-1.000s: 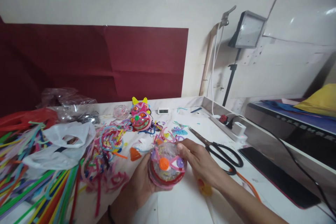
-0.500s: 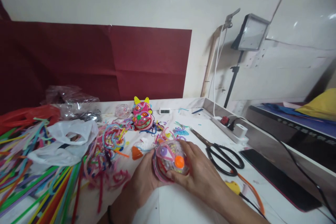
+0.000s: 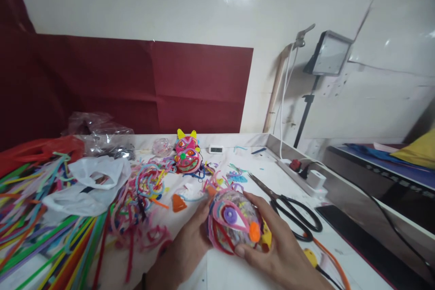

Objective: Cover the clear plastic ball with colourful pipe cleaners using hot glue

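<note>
Between my two hands is a round, clear ornament (image 3: 239, 210) decorated like a face, with a purple eye in a pink and white teardrop outline, an orange nose and a red strip below. My left hand (image 3: 190, 240) cups its left side, the fingers partly hidden behind it. On the right side, my right hand (image 3: 275, 235) grips it, thumb pressed on the lower front. Black-handled scissors (image 3: 285, 206) lie just beyond my right hand. An orange piece (image 3: 178, 203) rests near my left hand.
Colourful fuzzy strips (image 3: 68, 244) and a tangled heap (image 3: 146, 190) cover the left, with a white plastic bag (image 3: 98, 172). A finished-looking face ornament (image 3: 187, 156) and small digital display (image 3: 215, 149) stand behind. A phone (image 3: 370, 244) and power strip (image 3: 306, 176) are right.
The ornament has moved slightly right and down in the view and turned, so its purple eye faces me more. Both hands remain on it. The whole view has shifted a little.
</note>
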`<state>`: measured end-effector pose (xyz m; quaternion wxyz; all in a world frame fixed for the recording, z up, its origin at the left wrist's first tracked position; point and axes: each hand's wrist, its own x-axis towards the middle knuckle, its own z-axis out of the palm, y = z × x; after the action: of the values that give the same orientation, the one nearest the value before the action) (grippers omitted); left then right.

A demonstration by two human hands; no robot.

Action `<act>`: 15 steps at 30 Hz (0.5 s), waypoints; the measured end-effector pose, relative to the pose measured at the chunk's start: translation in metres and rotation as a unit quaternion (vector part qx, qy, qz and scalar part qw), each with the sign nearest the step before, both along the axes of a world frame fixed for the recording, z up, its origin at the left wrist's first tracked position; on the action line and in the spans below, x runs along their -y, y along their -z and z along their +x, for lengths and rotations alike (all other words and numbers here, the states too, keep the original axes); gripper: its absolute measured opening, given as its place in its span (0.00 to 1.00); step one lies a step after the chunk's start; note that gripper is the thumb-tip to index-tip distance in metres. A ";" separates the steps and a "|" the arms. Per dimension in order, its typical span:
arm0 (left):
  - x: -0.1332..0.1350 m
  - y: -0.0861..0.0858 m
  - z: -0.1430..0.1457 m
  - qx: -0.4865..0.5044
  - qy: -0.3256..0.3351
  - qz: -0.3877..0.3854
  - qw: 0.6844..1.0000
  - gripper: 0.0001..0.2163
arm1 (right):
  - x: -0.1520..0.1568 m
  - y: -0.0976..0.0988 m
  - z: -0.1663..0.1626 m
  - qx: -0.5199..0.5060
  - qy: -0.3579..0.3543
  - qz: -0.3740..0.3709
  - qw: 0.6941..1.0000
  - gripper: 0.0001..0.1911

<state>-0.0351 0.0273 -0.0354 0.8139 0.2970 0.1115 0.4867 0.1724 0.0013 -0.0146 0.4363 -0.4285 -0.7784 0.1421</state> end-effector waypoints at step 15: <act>0.000 0.003 0.003 -0.012 0.028 -0.046 0.998 0.22 | 0.008 0.002 -0.001 -0.286 -0.089 -0.213 0.930 0.46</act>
<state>-0.0321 0.0268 -0.0386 0.8386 0.2680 0.1353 0.4546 0.1716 -0.0067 -0.0166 0.5247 -0.3817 -0.6068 0.4591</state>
